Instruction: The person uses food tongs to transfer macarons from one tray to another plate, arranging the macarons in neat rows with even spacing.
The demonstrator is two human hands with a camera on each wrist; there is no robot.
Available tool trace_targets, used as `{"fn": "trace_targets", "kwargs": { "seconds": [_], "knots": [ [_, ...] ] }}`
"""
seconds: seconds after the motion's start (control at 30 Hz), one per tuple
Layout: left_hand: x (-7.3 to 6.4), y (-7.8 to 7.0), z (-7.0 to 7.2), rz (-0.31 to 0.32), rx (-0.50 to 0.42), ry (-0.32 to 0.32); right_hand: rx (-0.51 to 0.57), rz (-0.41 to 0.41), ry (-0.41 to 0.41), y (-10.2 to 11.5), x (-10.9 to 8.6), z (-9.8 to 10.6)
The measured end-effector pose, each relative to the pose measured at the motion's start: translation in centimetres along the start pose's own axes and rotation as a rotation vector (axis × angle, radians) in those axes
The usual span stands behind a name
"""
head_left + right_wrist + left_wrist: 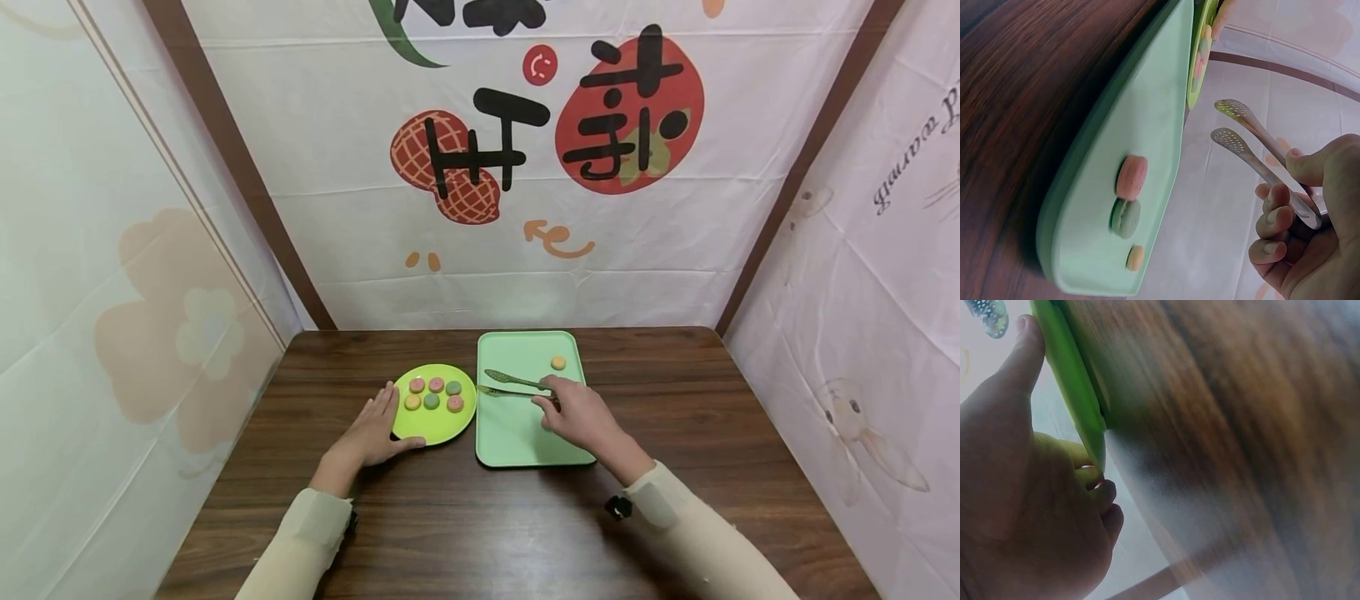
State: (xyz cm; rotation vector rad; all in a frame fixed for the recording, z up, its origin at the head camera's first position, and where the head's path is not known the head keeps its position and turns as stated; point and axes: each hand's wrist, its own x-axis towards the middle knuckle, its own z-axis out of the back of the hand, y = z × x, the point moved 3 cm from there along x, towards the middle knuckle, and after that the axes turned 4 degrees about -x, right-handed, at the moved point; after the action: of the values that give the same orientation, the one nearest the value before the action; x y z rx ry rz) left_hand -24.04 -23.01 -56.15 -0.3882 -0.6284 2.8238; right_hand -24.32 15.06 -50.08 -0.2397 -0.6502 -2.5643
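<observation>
My right hand (581,412) grips metal tongs (498,377) above the pale green tray (510,437). The tongs' perforated tips stand apart with nothing between them. In the right wrist view, a pink macaron (1132,177), a green macaron (1125,219) and a yellow macaron (1135,258) sit on the tray; my hand hides the pink and green ones from the head view. To the left lies a lime green plate (450,429) bearing several pink, green and yellow macarons. My left hand (375,429) rests against the plate's left rim, fingers extended and thumb along the front edge.
Plate and tray lie side by side on a dark wooden table (450,525), their edges close together. A printed white cloth (360,225) hangs behind the table, and more cloth hangs at both sides.
</observation>
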Motion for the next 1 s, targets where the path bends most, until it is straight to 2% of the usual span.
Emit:
{"fn": "trace_targets", "kwargs": {
  "seconds": [0.23, 0.57, 1.0],
  "knots": [
    [0.0, 0.0, 0.0, 0.005, 0.008, 0.004, -0.028, -0.013, -0.036, -0.8, -0.6, 0.6],
    [-0.1, 0.0, 0.1, 0.011, 0.006, 0.008, -0.023, -0.047, -0.04, -2.1, -1.5, 1.4],
    [0.1, 0.0, 0.0, 0.009, 0.007, 0.01, -0.044, -0.07, -0.083, -3.4, -1.9, 2.3]
  ]
}}
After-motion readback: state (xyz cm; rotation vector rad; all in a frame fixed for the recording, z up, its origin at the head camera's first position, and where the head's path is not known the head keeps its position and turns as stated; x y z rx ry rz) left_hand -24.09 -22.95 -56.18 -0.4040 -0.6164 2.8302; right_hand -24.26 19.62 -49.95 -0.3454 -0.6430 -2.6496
